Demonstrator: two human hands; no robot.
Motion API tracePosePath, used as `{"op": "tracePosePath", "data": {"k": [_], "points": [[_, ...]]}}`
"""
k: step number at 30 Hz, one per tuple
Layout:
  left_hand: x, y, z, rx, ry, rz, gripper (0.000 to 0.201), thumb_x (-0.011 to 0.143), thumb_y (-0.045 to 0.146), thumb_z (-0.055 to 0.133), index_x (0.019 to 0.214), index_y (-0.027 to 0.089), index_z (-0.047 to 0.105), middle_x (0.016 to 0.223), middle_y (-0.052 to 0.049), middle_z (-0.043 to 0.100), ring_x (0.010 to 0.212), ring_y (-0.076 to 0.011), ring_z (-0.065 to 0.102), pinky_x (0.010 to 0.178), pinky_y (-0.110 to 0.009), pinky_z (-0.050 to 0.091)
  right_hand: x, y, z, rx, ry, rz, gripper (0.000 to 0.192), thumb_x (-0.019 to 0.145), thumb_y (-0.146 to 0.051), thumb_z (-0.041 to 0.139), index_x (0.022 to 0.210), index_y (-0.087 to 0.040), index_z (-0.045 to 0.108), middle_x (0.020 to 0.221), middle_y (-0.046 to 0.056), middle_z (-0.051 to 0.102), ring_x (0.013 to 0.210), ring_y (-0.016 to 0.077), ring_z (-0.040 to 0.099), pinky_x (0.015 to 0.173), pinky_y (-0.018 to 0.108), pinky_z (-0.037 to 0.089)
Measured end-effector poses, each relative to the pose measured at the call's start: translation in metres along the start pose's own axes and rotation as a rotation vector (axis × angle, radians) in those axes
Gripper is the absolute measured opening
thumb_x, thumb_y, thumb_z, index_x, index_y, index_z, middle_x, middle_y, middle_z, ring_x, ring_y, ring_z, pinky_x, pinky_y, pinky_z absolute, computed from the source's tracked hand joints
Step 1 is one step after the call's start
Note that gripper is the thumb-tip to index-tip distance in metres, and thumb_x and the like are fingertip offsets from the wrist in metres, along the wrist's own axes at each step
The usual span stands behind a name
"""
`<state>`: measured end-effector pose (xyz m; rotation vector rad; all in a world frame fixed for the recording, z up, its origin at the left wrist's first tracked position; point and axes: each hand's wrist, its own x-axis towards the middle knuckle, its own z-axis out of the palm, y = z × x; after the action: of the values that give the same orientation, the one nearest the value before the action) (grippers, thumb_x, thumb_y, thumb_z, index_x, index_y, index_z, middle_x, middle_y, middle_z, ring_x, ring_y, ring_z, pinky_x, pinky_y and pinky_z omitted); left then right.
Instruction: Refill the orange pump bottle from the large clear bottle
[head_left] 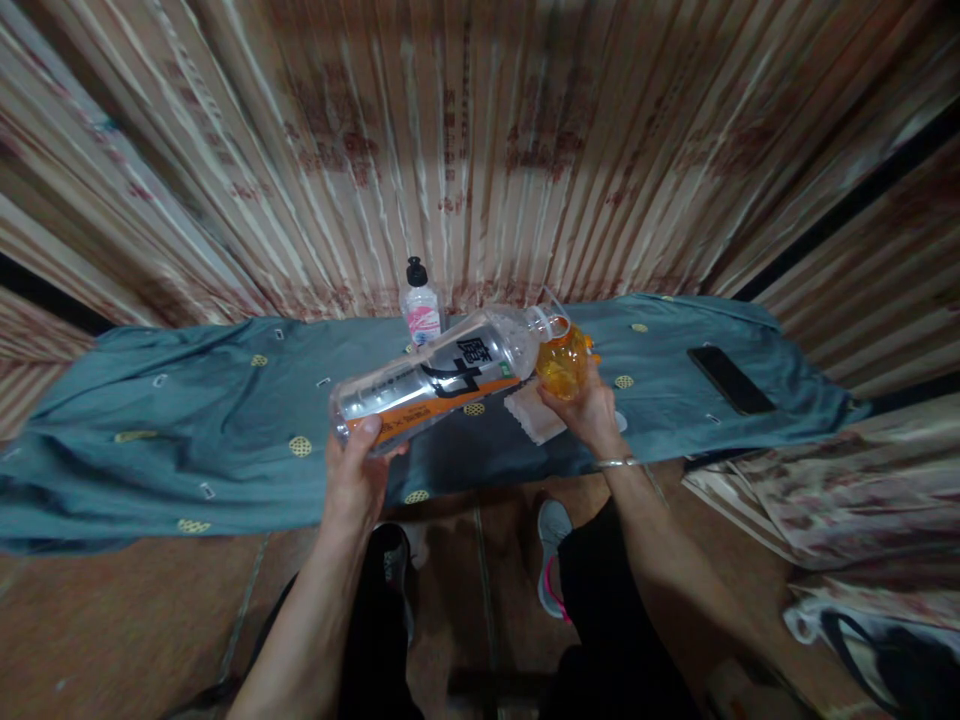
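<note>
My left hand (pixel 358 470) grips the base of a large clear plastic bottle (pixel 435 382) with an orange and white label and black characters. The bottle is tipped nearly flat, its mouth pointing right. My right hand (pixel 589 410) holds a small round orange container (pixel 564 365) right at the bottle's mouth. Both are held above a table covered in a blue-grey cloth (pixel 187 420). A folded pale cloth or tissue (pixel 529 412) lies on the table under my right hand.
A small clear pump bottle with a black cap and pink label (pixel 420 305) stands at the table's back edge. A black phone (pixel 731 380) lies on the right. A patterned curtain hangs behind. Bags and fabric sit on the floor at right.
</note>
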<state>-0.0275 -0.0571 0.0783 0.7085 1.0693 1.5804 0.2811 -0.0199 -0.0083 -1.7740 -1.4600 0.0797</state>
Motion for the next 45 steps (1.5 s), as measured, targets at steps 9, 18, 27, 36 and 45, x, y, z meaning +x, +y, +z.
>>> {"op": "tracePosePath", "data": {"k": [9,18,27,36,45], "points": [[0.0005,0.0012,-0.0026,-0.012,-0.024,0.022,0.067,0.049,0.051,0.102,0.106,0.024,0.079,0.097,-0.006,0.081,0.075,-0.0186,0.069,0.05,-0.021,0.052,-0.0005,-0.0064,-0.0029,0.038,-0.013,0.035,0.078,0.087,-0.057,0.073,0.148,-0.012,0.055,0.128,0.022,0.078,0.12,0.0418,0.077,0.103,0.061,0.061],[-0.0009,0.0027,-0.0014,-0.005,-0.022,0.029,0.06,0.051,0.049,0.1,0.101,0.023,0.079,0.09,-0.005,0.08,0.073,-0.0191,0.069,0.05,-0.022,0.052,-0.0009,-0.0053,-0.0026,0.041,-0.017,0.0,0.079,0.086,-0.058,0.074,0.149,-0.014,0.053,0.133,0.022,0.077,0.125,0.042,0.075,0.106,0.061,0.06],[-0.0009,0.0036,-0.0043,-0.001,-0.05,-0.002,0.056,0.05,0.047,0.097,0.098,0.023,0.081,0.084,-0.005,0.078,0.072,-0.0198,0.068,0.051,-0.023,0.053,-0.0007,-0.0045,-0.001,0.022,-0.011,-0.008,0.081,0.087,-0.06,0.073,0.149,-0.012,0.053,0.133,0.023,0.076,0.125,0.0418,0.075,0.107,0.063,0.059],[0.0004,-0.0006,-0.0076,0.021,-0.058,0.031,0.059,0.054,0.041,0.095,0.108,0.022,0.08,0.084,-0.006,0.078,0.073,-0.021,0.069,0.052,-0.024,0.052,0.0,-0.0016,-0.0003,0.02,0.007,-0.016,0.081,0.087,-0.057,0.074,0.153,-0.015,0.051,0.136,0.022,0.075,0.127,0.041,0.074,0.107,0.062,0.06],[0.001,-0.0013,-0.0096,0.012,-0.072,0.034,0.054,0.056,0.041,0.096,0.104,0.022,0.08,0.085,-0.004,0.078,0.071,-0.0192,0.068,0.052,-0.023,0.051,0.0007,-0.0033,-0.0019,-0.024,0.004,-0.015,0.082,0.086,-0.058,0.074,0.15,-0.013,0.052,0.133,0.022,0.077,0.125,0.0389,0.076,0.106,0.056,0.062]]}}
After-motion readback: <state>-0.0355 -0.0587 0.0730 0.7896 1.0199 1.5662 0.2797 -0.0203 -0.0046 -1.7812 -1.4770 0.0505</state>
